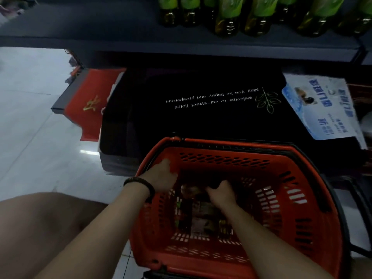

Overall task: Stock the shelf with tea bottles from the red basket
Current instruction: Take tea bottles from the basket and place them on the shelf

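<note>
The red basket (227, 158) stands on the floor in front of me, its black handles folded down. Both my hands reach inside it. My left hand (163, 176), with a dark bead bracelet on the wrist, is at the basket's left inner wall, its fingers curled downward and hidden. My right hand (222, 193) is closed over the dark top of a tea bottle (199, 214) lying in the bottom among a few others, all blurred. The dark shelf (181, 47) runs across the top, with several green-labelled tea bottles (227, 19) standing on its right half.
A black doormat (201, 117) with white lettering lies under the shelf, beyond the basket. A red mat (88, 103) sits to its left and a blue-and-white printed sheet (322, 105) to its right. Pale tiled floor (30, 117) spreads on the left. My bare knee (40, 228) is at lower left.
</note>
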The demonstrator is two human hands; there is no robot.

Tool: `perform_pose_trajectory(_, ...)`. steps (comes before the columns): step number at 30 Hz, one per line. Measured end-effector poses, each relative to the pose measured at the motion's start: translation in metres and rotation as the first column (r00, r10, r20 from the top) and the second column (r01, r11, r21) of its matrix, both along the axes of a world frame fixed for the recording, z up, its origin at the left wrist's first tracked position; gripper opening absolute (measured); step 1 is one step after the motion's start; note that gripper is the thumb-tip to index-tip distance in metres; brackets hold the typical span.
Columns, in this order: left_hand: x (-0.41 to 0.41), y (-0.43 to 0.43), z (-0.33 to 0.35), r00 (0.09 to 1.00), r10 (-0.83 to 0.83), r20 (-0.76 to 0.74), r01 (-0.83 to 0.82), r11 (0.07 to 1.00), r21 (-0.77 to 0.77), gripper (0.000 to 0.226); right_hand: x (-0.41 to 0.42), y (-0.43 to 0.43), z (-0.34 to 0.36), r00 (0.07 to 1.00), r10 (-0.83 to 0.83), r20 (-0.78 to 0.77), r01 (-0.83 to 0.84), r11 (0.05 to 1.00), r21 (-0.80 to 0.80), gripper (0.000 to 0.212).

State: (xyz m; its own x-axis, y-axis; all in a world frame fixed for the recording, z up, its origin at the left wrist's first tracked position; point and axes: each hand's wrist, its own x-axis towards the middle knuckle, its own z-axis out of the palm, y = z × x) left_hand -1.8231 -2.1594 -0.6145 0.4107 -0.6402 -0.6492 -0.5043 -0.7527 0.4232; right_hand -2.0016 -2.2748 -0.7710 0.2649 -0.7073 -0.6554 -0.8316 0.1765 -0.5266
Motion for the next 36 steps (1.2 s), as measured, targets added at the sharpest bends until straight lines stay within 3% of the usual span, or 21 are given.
perform_pose_trajectory(6, -0.007, 0.003, 0.001, 0.994, -0.113, -0.015, 0.113, 0.993, 0.026, 0.039, -0.022, 0.008, 0.028, 0.953, 0.301, -0.037, -0.287, 0.935, 0.210, 0.049)
perform_pose_trajectory(9, -0.014, 0.007, 0.007, 0.985, -0.175, -0.012, 0.175, 0.982, 0.068, 0.039, -0.030, 0.032, 0.021, 0.974, 0.187, 0.124, -0.215, 0.938, 0.272, 0.048)
perform_pose_trajectory(12, -0.023, 0.013, 0.007, 0.977, -0.202, -0.060, 0.208, 0.972, 0.113, 0.035, -0.032, 0.033, 0.027, 0.990, -0.052, 0.132, -0.007, 0.913, 0.409, 0.056)
perform_pose_trajectory(15, -0.028, 0.019, 0.000, 0.974, -0.183, -0.136, 0.203, 0.968, 0.150, 0.031, -0.046, 0.022, 0.052, 0.979, -0.132, 0.156, 0.029, 0.846, 0.532, 0.038)
perform_pose_trajectory(18, -0.032, 0.026, -0.002, 0.966, 0.016, -0.259, 0.040, 0.977, 0.210, 0.069, -0.066, 0.020, 0.072, 0.931, -0.189, 0.312, -0.046, 0.788, 0.613, 0.045)
perform_pose_trajectory(21, -0.045, 0.029, -0.007, 0.850, 0.264, -0.456, -0.195, 0.962, 0.193, 0.087, -0.078, 0.023, 0.090, 0.877, -0.127, 0.462, -0.189, 0.794, 0.578, 0.059)
perform_pose_trajectory(24, -0.063, 0.025, -0.003, 0.670, 0.332, -0.664, -0.398, 0.916, 0.056, 0.073, -0.079, 0.026, 0.107, 0.867, 0.028, 0.498, -0.266, 0.872, 0.412, 0.086)
perform_pose_trajectory(26, -0.074, 0.021, 0.002, 0.630, 0.369, -0.683, -0.532, 0.846, -0.034, 0.057, -0.080, 0.029, 0.115, 0.852, 0.161, 0.497, -0.319, 0.914, 0.250, 0.088)
perform_pose_trajectory(28, -0.082, 0.018, 0.003, 0.639, 0.380, -0.669, -0.583, 0.806, -0.099, 0.046, -0.083, 0.030, 0.120, 0.836, 0.258, 0.484, -0.362, 0.922, 0.134, 0.070)
perform_pose_trajectory(31, -0.083, 0.013, 0.002, 0.673, 0.322, -0.666, -0.563, 0.807, -0.178, 0.038, -0.092, 0.021, 0.126, 0.810, 0.306, 0.501, -0.416, 0.902, 0.121, 0.051)
perform_pose_trajectory(33, -0.081, 0.009, -0.002, 0.785, 0.264, -0.560, -0.481, 0.830, -0.282, 0.048, -0.095, 0.015, 0.120, 0.832, 0.124, 0.540, -0.306, 0.916, 0.261, 0.037)
perform_pose_trajectory(35, -0.079, 0.006, -0.003, 0.896, 0.222, -0.386, -0.375, 0.844, -0.385, 0.053, -0.094, 0.009, 0.095, 0.900, -0.090, 0.426, -0.060, 0.943, 0.327, 0.026)
perform_pose_trajectory(36, -0.077, 0.005, -0.005, 0.934, 0.200, -0.296, -0.317, 0.846, -0.428, 0.052, -0.095, 0.007, 0.084, 0.941, -0.065, 0.332, -0.027, 0.963, 0.267, 0.020)
